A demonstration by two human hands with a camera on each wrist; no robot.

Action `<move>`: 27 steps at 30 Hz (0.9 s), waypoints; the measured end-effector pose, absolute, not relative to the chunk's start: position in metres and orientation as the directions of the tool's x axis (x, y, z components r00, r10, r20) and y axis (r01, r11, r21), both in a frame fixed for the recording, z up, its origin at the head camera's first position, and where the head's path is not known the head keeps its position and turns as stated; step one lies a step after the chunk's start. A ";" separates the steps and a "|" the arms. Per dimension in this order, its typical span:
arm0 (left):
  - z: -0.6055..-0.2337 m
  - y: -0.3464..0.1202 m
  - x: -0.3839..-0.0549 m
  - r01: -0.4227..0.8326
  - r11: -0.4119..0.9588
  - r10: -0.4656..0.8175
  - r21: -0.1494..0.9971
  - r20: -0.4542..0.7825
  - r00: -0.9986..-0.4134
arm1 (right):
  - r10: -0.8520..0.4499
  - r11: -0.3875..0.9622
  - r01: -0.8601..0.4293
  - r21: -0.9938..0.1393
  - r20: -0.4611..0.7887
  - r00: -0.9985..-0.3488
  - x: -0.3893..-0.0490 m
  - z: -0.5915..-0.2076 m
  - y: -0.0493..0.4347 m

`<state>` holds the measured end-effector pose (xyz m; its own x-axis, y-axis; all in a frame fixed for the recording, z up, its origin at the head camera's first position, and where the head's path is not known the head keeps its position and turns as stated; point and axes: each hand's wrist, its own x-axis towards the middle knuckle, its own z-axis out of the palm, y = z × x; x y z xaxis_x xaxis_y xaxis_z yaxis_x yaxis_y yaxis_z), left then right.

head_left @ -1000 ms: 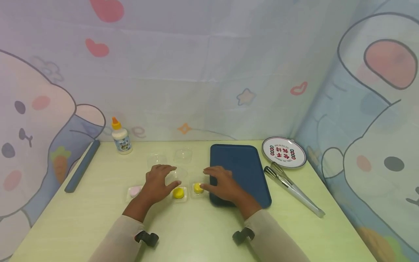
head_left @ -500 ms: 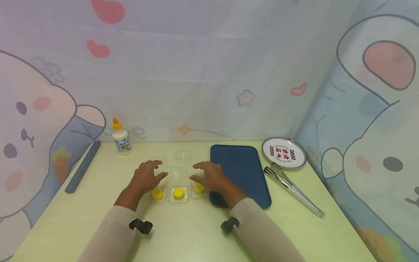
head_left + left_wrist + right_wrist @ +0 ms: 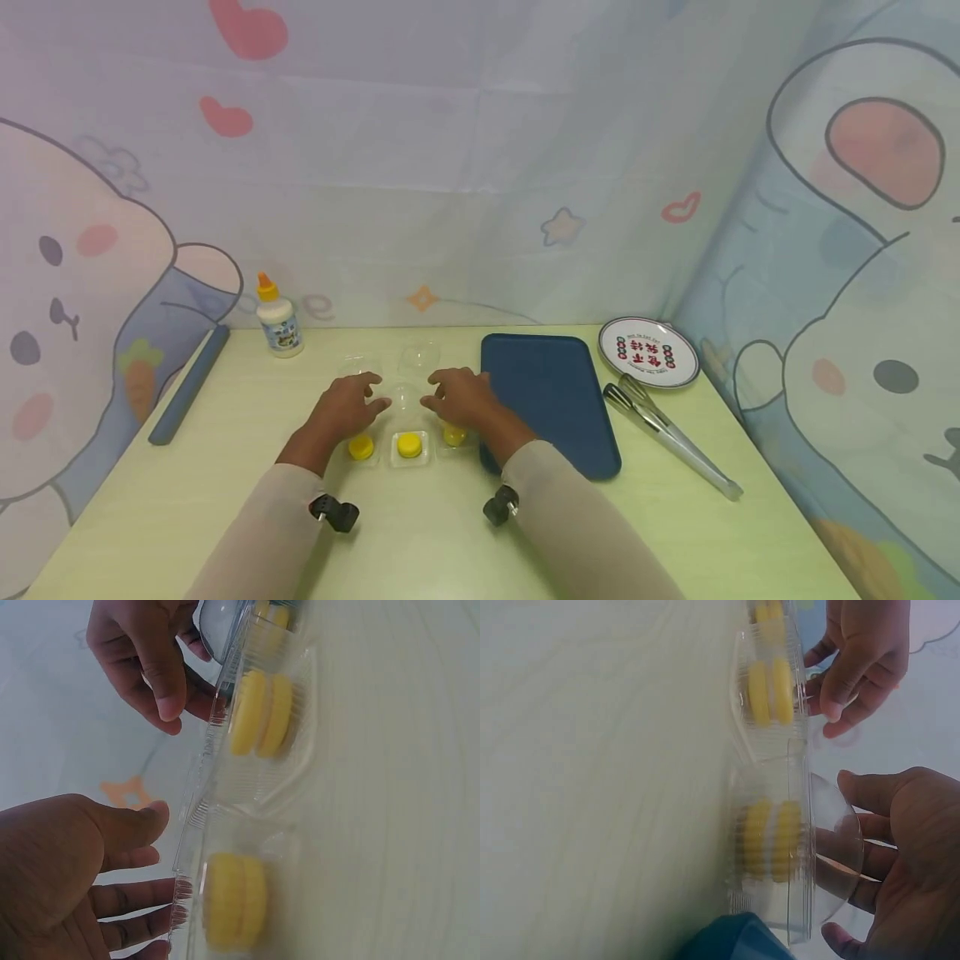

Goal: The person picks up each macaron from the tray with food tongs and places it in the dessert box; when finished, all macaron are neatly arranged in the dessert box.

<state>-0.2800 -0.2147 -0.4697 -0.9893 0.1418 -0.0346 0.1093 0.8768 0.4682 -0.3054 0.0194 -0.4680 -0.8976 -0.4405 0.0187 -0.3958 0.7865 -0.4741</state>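
Observation:
In the head view, yellow macarons sit in clear plastic boxes in a row: a left macaron, a middle macaron and a right macaron. Behind the middle one stands a raised clear domed lid. My left hand is at this lid's left side, fingers spread and relaxed, holding nothing. On the other side, my right hand hangs with loosely bent fingers, thumb toward the lid. The right wrist view shows a clear dome over the right macaron, with right-hand fingers behind it.
Two further clear plastic pieces, a left piece and a right piece, lie farther back. A dark blue tray is to the right, with metal tongs and a plate beyond. A glue bottle and grey bar are left.
My right hand has moved left and forward from the right box toward the middle lid. The left hand shifted left, uncovering the left yellow macaron, then came slightly back right.

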 end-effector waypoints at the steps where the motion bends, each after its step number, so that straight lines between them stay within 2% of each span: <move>1: -0.470 -0.215 -0.280 0.109 0.878 0.142 0.467 -0.035 -0.989 | -0.436 0.790 -0.387 -0.476 0.009 -0.900 -0.305 -0.468 0.018; 8: -0.473 -0.213 -0.284 0.111 0.872 0.151 0.476 -0.047 -0.987 | -0.456 0.786 -0.391 -0.479 -0.021 -0.890 -0.306 -0.471 0.011; 20: -0.478 -0.210 -0.282 0.135 0.831 0.154 0.539 0.009 -0.988 | -0.461 0.769 -0.426 -0.477 0.047 -0.886 -0.307 -0.475 0.009; 27: -0.479 -0.211 -0.284 0.139 0.782 0.130 0.608 0.059 -0.990 | -0.404 0.677 -0.418 -0.606 0.170 -0.899 -0.303 -0.473 0.014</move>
